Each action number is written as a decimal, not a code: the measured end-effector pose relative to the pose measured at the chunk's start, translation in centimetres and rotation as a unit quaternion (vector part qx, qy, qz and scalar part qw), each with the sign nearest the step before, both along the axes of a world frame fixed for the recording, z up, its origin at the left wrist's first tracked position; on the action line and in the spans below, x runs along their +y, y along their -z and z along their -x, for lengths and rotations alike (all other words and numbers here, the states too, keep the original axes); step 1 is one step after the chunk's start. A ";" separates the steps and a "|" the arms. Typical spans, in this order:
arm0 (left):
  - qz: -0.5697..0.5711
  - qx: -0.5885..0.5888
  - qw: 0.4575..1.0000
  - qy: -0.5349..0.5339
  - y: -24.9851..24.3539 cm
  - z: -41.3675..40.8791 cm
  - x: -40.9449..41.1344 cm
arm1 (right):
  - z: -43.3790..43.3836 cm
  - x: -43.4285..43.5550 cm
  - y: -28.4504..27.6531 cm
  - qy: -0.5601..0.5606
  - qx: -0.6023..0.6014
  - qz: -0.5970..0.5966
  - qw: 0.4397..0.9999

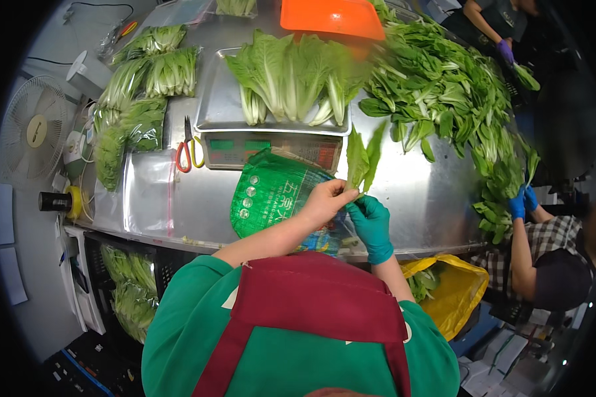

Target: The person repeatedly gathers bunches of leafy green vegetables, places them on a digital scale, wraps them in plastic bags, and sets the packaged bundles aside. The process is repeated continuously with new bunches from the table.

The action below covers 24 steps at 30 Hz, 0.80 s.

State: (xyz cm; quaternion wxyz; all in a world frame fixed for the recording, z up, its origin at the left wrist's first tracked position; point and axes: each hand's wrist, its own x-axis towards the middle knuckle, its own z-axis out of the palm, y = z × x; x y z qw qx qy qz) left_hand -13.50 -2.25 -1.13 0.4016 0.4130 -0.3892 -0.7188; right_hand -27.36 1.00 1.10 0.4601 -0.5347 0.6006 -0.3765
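Observation:
My bare left hand (325, 201) pinches a small leafy green (360, 164) near its base, with two leaves pointing up and away from me. Close against it, my right hand (372, 226) in a teal glove has its fingers closed at the stem end. Beneath my left forearm lies a green printed woven bag (263, 198), partly over the front of a digital scale (223, 149). Several pale-stemmed romaine-type lettuces (290, 79) lie side by side on the scale's metal tray (218, 111).
Red-and-yellow-handled scissors (188, 149) and clear plastic bags (149, 188) lie left, near bagged greens (171, 74). A loose leafy heap (437, 79) covers the right; an orange basin (333, 20) stands behind. A yellow sack (457, 293) hangs open below the edge. Two gloved co-workers handle greens at right.

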 end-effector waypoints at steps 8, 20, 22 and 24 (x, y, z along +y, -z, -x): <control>-0.014 0.024 0.997 -0.076 -1.3 -1.2 -0.4 | 2.6 -2.3 1.5 0.130 -0.401 -0.134 0.897; 0.005 0.041 0.999 -0.016 -1.6 -2.8 -0.3 | 0.0 -2.4 0.6 -0.141 -0.119 -0.041 0.982; 0.014 -0.016 0.996 -0.085 -0.7 -3.1 -0.1 | 1.9 -4.1 1.5 -0.179 0.221 0.246 0.927; 0.018 -0.028 0.995 -0.096 0.1 -3.8 0.1 | 5.1 -6.3 2.4 -0.041 0.361 0.270 0.892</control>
